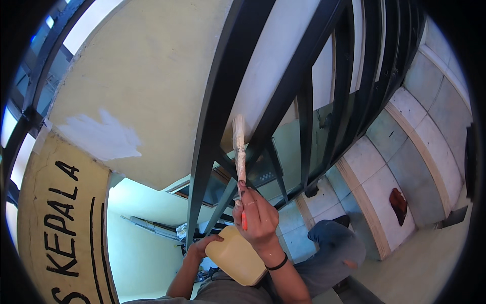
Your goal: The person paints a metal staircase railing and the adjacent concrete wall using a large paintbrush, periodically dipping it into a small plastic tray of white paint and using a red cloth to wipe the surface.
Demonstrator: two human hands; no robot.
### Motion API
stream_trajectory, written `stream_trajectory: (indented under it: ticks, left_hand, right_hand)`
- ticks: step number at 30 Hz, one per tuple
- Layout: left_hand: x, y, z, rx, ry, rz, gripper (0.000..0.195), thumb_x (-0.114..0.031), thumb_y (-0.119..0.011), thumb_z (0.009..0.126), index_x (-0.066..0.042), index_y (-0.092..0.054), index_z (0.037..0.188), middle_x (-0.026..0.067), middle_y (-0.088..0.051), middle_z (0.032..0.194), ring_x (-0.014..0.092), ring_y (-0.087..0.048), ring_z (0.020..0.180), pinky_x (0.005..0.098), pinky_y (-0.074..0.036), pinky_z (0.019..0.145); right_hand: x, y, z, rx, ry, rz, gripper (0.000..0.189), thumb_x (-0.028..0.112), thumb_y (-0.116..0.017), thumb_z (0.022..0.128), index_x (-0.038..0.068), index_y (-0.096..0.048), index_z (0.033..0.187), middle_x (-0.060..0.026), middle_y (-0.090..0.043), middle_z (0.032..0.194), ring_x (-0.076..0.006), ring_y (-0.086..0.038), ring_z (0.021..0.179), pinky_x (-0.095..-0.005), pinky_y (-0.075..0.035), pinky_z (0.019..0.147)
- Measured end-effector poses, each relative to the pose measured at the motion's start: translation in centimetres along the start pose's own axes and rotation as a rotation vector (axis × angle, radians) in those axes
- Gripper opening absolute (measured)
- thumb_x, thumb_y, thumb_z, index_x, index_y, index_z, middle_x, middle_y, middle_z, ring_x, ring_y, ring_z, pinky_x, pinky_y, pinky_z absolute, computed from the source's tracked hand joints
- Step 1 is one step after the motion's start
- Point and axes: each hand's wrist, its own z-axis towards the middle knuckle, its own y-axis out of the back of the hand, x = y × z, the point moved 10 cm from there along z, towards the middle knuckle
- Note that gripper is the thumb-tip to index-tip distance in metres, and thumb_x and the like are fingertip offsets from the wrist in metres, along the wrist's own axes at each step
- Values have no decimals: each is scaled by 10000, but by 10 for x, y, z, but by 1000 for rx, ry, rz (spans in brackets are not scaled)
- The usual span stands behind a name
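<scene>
My right hand (pixel 256 214) grips the handle of a paintbrush (pixel 240 152), its bristles pointing up and touching the wall surface (pixel 262 72) between two dark metal railing bars. Pale paint coats the brush, and specks of it dot the hand. My left hand (pixel 209 243) holds a yellowish plastic container (pixel 237 258) by its edge, just below the right hand and close to my body. What the container holds cannot be seen. A fresh white paint patch (pixel 104 135) shows on the beige wall (pixel 152 76) at the left.
A dark metal railing (pixel 218 87) rises in front of me. Tiled stairs (pixel 364 159) run along the right, with a reddish-brown piece (pixel 398 205) lying on one step. A yellow beam (pixel 38 197) with black lettering curves along the left. Pipes (pixel 152 228) lie lower down.
</scene>
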Motion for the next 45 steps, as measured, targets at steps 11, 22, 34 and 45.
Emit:
stream_trajectory:
  ticks: [11,22,34,45]
  left_hand:
    - [0,12,7,-65,-1,11,512,-317,-699,902,15,-612,1282,143,-735,1116,217,-744,949,343,-595,851]
    - [3,23,5,-94,-34,-3,438,-267,-669,919,24,-627,1245,128,-732,1089,213,-729,923,344,-578,816]
    - [2,43,4,-56,-36,19,438,-233,-648,923,30,-615,1271,147,-736,1084,235,-742,902,347,-597,787]
    - [-6,64,-5,-106,-105,50,509,-262,-636,905,62,-593,1295,171,-730,1118,262,-746,923,364,-595,834]
  right_hand:
    - [-30,22,15,-146,-65,151,235,111,-573,1025,-87,-676,1097,-183,-756,880,-298,-749,737,-327,-598,683]
    - [-49,20,9,-35,-160,334,178,42,-672,934,-73,-686,1068,-189,-745,967,-315,-743,786,-357,-602,690]
    - [-70,7,-15,-157,-378,552,164,15,-686,926,-52,-714,1073,-158,-748,949,-270,-741,757,-319,-598,688]
    - [-77,19,-5,-248,-377,557,134,35,-713,908,-41,-707,1018,-155,-753,955,-264,-742,755,-317,-593,655]
